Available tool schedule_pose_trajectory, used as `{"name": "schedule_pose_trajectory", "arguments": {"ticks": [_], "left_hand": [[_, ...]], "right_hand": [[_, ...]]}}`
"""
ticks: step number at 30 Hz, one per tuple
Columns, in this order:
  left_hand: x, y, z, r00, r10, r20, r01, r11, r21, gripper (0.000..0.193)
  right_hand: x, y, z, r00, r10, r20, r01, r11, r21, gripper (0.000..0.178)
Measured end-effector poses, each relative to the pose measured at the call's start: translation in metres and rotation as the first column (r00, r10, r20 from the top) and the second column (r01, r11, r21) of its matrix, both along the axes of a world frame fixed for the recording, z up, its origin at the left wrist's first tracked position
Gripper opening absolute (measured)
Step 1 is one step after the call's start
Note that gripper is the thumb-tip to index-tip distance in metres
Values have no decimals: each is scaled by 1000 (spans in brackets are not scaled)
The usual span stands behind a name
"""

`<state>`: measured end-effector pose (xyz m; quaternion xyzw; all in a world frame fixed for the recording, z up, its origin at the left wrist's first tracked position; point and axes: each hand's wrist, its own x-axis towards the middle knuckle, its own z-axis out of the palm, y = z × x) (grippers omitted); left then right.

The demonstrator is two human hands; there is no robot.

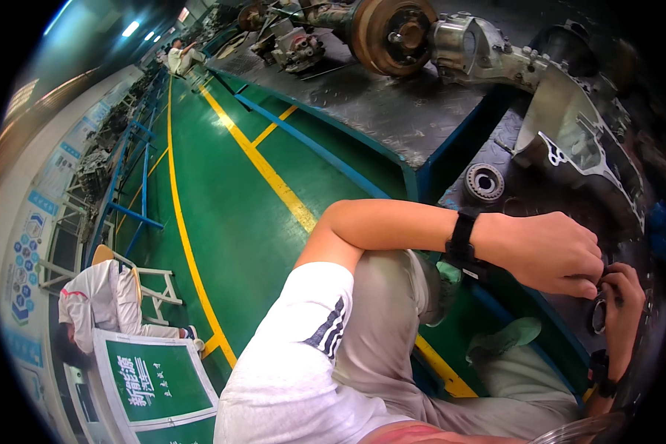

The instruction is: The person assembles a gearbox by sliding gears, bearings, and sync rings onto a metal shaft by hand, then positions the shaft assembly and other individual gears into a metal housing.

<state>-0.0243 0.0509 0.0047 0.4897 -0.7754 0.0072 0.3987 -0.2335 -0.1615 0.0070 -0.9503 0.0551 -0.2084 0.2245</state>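
My left hand, with a black watch at its wrist, reaches across to the right over the workbench. Its fingers are curled closed, and whatever they grip is hidden. My right hand is just beyond, its fingers bent and almost meeting the left fingertips. A dark wristband sits on that arm. Beside the right palm is a dark ring-shaped metal part, partly covered; I cannot tell if it is held. A toothed metal ring lies flat on the bench, left of and beyond my hands.
A cast metal housing stands on the workbench, near a rusty brake drum and a gear unit. Blue bench framing borders a green floor with yellow lines. One person bends at lower left; another sits far off.
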Motion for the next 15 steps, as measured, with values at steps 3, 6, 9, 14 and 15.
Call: {"name": "schedule_pose_trajectory", "arguments": {"ticks": [3,6,9,14,15], "left_hand": [[-3,-21,6,999,-47,26,48,998,-30,29],[-2,-10,11,999,1,33,-1,1000,2,22],[9,-1,11,999,-38,-23,39,998,43,22],[-5,-14,18,999,-36,-13,37,991,129,23],[-7,-14,19,999,-49,-10,50,990,135,23]], "right_hand": [[-12,-18,0,999,40,30,-39,999,-27,16],[-2,-9,4,997,-15,-71,1,980,-200,5],[14,-14,3,991,100,-89,-119,963,-241,9],[-7,-29,1,990,65,-128,-106,933,-343,13],[-10,-29,0,991,53,-124,-92,937,-337,13]]}}
